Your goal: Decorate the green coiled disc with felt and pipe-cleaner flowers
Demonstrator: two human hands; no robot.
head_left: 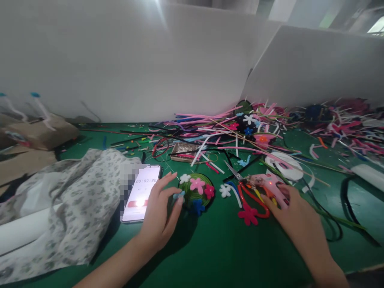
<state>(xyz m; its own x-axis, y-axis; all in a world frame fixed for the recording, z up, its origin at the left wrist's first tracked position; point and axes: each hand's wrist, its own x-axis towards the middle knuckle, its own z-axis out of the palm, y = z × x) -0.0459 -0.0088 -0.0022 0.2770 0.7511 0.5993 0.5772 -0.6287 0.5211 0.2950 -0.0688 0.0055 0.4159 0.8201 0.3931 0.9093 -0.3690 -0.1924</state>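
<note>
A round green coiled piece (193, 199) with felt-like flowers in white, pink, red and blue lies on the green table. At its left edge my left hand (163, 204) pinches a small light-blue flower (179, 195) between thumb and fingers. My right hand (289, 206) is wrapped round a pink glue gun (271, 185), whose nozzle end points left. Beneath the gun are orange-handled scissors (253, 200), their blades open toward the back left. A dark pink flower (248, 215) lies by the handles, and a white flower (225, 191) sits to the left of them.
A lit phone (141, 194) lies left of my left hand, beside floral cloth (90, 200). Pink, white and black strips (210, 128) are piled behind, with a small patterned box (184, 152). A white tape roll (283, 165) and a black cord (333, 236) lie at the right.
</note>
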